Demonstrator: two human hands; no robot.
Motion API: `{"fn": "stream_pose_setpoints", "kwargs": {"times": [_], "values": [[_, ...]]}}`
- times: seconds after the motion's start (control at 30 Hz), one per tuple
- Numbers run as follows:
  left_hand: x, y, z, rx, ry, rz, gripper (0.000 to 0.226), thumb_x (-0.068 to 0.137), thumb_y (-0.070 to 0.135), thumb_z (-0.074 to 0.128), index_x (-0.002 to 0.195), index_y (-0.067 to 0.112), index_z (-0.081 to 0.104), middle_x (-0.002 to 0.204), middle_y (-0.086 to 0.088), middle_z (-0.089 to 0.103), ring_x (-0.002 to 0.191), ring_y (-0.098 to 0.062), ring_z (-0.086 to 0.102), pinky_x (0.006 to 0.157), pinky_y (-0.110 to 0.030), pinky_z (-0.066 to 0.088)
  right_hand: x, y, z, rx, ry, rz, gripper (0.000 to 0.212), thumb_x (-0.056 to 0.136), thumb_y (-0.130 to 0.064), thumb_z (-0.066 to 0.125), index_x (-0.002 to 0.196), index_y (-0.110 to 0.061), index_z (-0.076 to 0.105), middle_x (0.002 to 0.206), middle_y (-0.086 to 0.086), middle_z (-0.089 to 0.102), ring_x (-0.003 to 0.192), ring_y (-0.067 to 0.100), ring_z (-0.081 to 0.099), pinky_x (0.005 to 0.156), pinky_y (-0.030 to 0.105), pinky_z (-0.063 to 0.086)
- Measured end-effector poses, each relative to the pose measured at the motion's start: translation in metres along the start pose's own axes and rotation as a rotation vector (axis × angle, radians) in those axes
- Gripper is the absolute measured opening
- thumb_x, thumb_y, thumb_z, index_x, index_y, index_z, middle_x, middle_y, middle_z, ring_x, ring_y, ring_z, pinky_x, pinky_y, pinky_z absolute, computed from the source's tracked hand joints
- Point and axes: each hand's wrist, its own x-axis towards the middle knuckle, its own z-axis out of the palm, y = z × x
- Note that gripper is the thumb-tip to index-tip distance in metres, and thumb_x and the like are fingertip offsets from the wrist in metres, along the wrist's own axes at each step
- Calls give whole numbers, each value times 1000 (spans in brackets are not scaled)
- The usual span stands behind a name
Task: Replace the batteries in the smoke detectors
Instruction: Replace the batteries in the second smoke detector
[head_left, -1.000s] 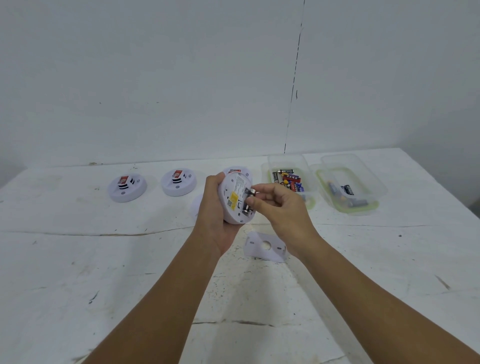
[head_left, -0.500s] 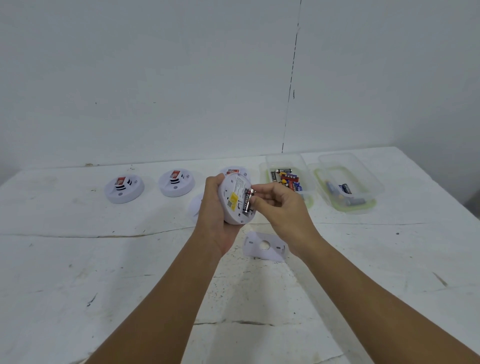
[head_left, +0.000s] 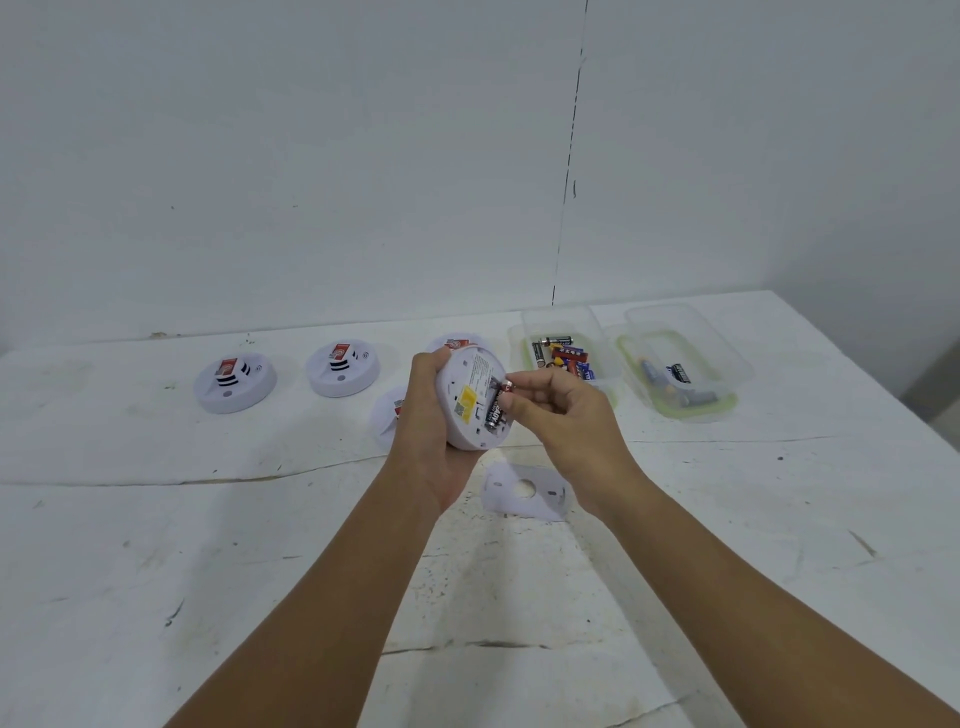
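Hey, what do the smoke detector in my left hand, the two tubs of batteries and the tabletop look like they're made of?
Held smoke detector: likely moulded plastic, smooth matte white shell with printed labels.
Left tub and right tub: clear plastic by the look; the batteries show through the walls, and the rims look yellow-green.
Table: hard to say; a white coating, perhaps paint, cracked and scuffed, over something not visible.

Battery (head_left: 495, 414) seated in held smoke detector (head_left: 470, 397): white letters, apparently "EADY", partly hidden. Yellow sticker (head_left: 466, 398) at its 9 o'clock: print illegible. Detector's printed lines, red tags, tub batteries: too small to read.
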Motion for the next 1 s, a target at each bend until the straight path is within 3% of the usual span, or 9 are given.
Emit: {"fn": "stream_pose_setpoints", "kwargs": {"times": [0.17,0.43,0.63,1.0], "values": [[3,2,1,31,-54,8,54,96,46,52,138,13,62,116,-12,66,106,-29,61,105,-48,48,-3,-5,4,-20,41,-2,26,84,-21,87,105,-16,72,89,4,78,84,12,75,73,17,56],[4,3,-2,39,-126,25,40,98,44,49,128,22,63,115,-11,60,102,-29,56,87,-43,48,-6,-7,4,-35,1,-11,21,92,-7,77,109,-19,73,100,5,78,89,6,73,74,11,53],[6,4,-4,30,-88,0,55,96,47,53,140,14,59,118,-10,67,106,-29,60,96,-47,49,-8,-7,4,-66,39,-12,21,93,-11,77,111,-22,75,91,-7,73,75,-9,64,69,6,48],[7,5,-3,-44,-105,-27,64,89,46,60,143,12,55,121,-13,61,109,-31,56,105,-48,45,-5,-9,0,-99,12,-103,19,91,-8,80,108,-16,75,91,5,76,80,3,70,73,12,52]]}}
